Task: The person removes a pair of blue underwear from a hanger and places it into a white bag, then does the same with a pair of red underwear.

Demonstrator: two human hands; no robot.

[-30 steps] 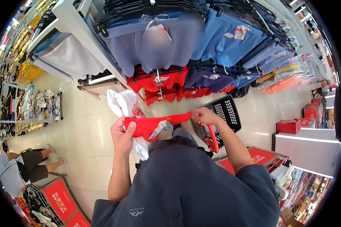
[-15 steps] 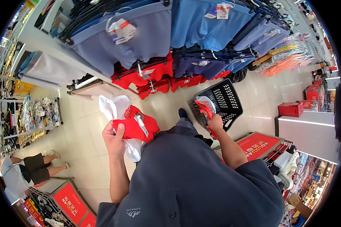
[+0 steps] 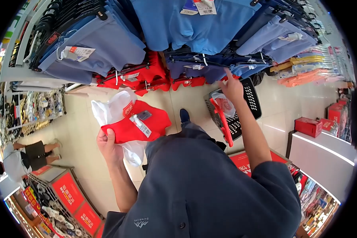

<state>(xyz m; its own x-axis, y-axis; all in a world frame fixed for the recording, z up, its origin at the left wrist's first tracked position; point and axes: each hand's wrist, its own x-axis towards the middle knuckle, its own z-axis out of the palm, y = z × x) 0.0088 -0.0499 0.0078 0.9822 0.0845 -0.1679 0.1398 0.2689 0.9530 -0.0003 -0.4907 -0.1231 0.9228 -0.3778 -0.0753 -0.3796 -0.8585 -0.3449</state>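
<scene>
My left hand (image 3: 110, 148) pinches the edge of a red garment (image 3: 146, 119) with a white price tag. Behind and below it hangs something white and crumpled (image 3: 107, 111), bearing a red label; I cannot tell whether it is cloth or a bag. My right hand (image 3: 232, 90) reaches forward with its index finger stretched out, close to the dark blue shorts (image 3: 190, 72) on the lower rail. Below my right forearm is a black shopping basket (image 3: 252, 99). Its red handle (image 3: 225, 125) is free of my fingers, and a clear plastic package (image 3: 225, 104) shows inside.
Blue shorts (image 3: 194, 27) hang on the upper rail ahead, with red garments (image 3: 139, 77) lower down. Children's clothes (image 3: 301, 71) hang at the right. Red boxes (image 3: 308, 127) stand on a white counter (image 3: 321, 158). A person (image 3: 20, 156) is at the far left, near display bins (image 3: 67, 192).
My right hand has let go of the basket handle and moved forward to the rack. The red garment is spread wider in my left hand. My view has shifted right.
</scene>
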